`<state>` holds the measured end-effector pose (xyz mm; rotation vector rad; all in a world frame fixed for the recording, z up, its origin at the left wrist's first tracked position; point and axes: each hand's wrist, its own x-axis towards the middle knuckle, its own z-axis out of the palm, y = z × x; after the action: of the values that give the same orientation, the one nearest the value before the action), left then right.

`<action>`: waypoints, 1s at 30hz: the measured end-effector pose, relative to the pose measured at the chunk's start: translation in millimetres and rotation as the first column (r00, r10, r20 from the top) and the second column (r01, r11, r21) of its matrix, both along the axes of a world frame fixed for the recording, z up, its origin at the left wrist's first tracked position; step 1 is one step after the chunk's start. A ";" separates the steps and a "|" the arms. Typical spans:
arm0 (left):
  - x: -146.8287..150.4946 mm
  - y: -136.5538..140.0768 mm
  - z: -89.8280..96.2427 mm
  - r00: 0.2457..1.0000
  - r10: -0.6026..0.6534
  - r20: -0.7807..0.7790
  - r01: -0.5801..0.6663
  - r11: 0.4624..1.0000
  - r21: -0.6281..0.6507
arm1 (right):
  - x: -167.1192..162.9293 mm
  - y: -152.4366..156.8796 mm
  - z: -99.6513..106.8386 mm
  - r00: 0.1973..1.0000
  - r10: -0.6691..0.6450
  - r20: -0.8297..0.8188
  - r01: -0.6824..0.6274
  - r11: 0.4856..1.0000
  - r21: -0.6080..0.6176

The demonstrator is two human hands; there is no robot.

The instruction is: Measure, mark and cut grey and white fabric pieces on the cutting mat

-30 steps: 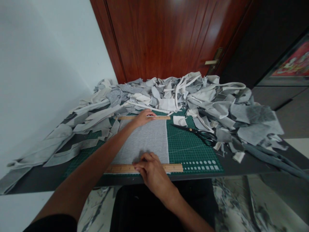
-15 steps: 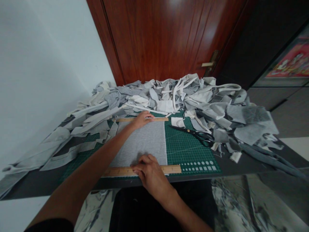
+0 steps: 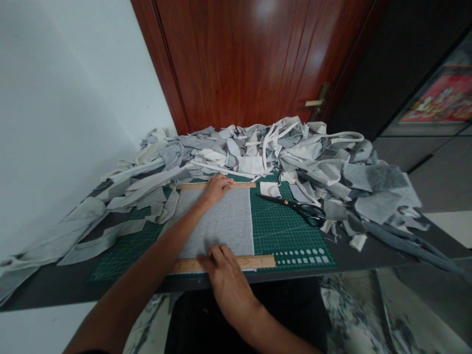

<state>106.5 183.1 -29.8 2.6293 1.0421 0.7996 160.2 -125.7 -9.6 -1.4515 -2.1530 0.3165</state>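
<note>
Our grey cloth point(image 3: 224, 221) lies flat on the green mat point(image 3: 276, 231), at the middle of the worktop's point(image 3: 73, 282) front edge. We rest our left hand point(image 3: 218, 186) on the far ruler point(image 3: 243, 185) and our right hand point(image 3: 226, 275), fingers bent, on the near ruler point(image 3: 258, 261); we cannot tell whether either pinches anything. The cloth looks light, soft and easily rumpled, best held along its edges. Fabric scraps point(image 3: 309, 152) heap loose along the back edge, no container visible around them.

Reddish-brown wooden door point(image 3: 236, 64) with metal handle point(image 3: 313, 103), white wall point(image 3: 73, 78), dark cabinet point(image 3: 391, 69) right, piled grey fabric scraps point(image 3: 313, 172).
</note>
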 end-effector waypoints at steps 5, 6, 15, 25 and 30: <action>1.2 1.0 1.9 1.000 0.007 0.001 -0.007 1.000 -0.012 | 4.9 3.3 1.8 0.999 0.044 -0.005 -0.044 0.999 -0.010; 1.2 0.8 1.9 1.000 0.010 0.000 -0.010 1.000 -0.012 | 5.5 3.4 1.6 0.999 0.046 -0.009 -0.046 0.999 -0.008; -1.4 -1.2 0.5 1.000 0.007 -0.004 -0.007 1.000 -0.004 | 10.7 3.7 -11.7 0.998 0.045 -0.051 -0.041 0.996 0.075; -4.2 -10.2 5.5 1.000 -0.005 0.004 0.005 1.000 0.014 | 13.4 4.2 -13.5 0.994 0.066 -0.087 -0.061 0.996 0.059; -4.2 -13.4 9.3 1.000 -0.006 0.012 0.006 1.000 0.018 | 12.8 3.0 -11.1 0.997 0.051 -0.066 -0.047 0.997 0.062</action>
<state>102.3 169.8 -20.5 2.6381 1.0281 0.8271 173.0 -122.7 -20.7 -1.3374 -2.1286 0.3113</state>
